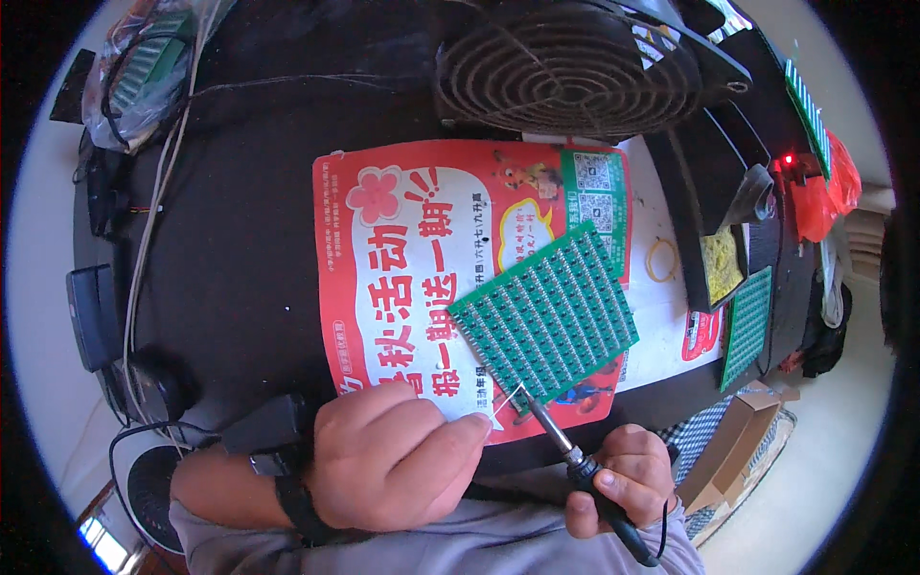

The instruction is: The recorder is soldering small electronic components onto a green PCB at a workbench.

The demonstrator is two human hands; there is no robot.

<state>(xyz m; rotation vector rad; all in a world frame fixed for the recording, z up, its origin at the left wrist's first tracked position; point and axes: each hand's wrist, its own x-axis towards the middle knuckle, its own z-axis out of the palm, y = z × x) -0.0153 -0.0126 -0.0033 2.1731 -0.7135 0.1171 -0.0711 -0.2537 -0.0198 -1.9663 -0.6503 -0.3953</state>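
My left hand [393, 455] is closed at the near edge of the table, pinching a thin, pale solder wire [505, 402] between thumb and forefinger. The wire reaches to the near corner of a green circuit board panel [546, 316], which carries rows of small parts. In my right hand [628, 479] is a soldering iron [581, 462] with a dark handle and metal barrel. Its tip meets that same corner, close to the wire's end. Turned at a slant, the panel lies on a red and white printed sheet [412, 287]. Neither hand touches the panel.
A dark fan with a ring grille [575, 86] stands at the back. To the right are a yellow sponge [721, 268] in a dark holder, another green panel [747, 326] and a red plastic bag [829, 201]. Cables [144, 249] run along the left. Below right sits a cardboard box [738, 441].
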